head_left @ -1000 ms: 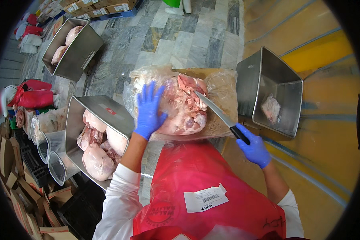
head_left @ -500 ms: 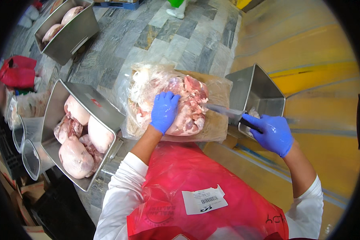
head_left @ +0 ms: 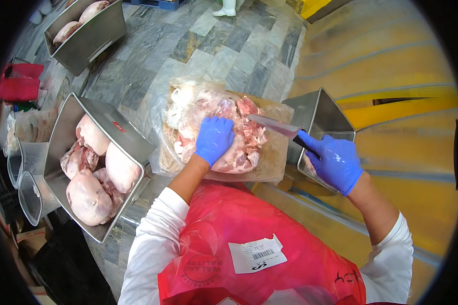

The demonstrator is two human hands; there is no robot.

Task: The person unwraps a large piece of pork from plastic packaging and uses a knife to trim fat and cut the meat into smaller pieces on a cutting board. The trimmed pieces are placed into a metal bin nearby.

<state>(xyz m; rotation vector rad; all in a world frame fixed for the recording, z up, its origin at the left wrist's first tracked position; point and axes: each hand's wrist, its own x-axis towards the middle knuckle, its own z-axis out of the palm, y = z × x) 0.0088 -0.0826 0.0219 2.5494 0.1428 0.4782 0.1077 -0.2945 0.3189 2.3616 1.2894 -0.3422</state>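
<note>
A large pale-pink piece of meat (head_left: 241, 147) lies on a plastic-covered cardboard box (head_left: 275, 157), with clear plastic wrap (head_left: 180, 101) bunched over its far left. My left hand (head_left: 215, 140), in a blue glove, presses on top of the meat with its fingers bent and close together, gripping it. In my blue-gloved right hand (head_left: 336, 160) is a knife (head_left: 277, 125), held by its dark handle. The blade points left, its tip at the ragged red right side of the meat. Whether the tip touches the meat, I cannot tell.
Right of the box stands a metal bin (head_left: 336, 124) with some scraps inside. A metal bin (head_left: 119, 122) of large meat pieces is on the left, another (head_left: 94, 46) farther off. Clear tubs (head_left: 33, 198) stand at far left. A white boot (head_left: 226, 7) shows at the top.
My right hand and the knife have moved slightly left and the blade has tilted. My left hand has shifted a little right, its fingers more bent. The person at the top has moved partly out of view.
</note>
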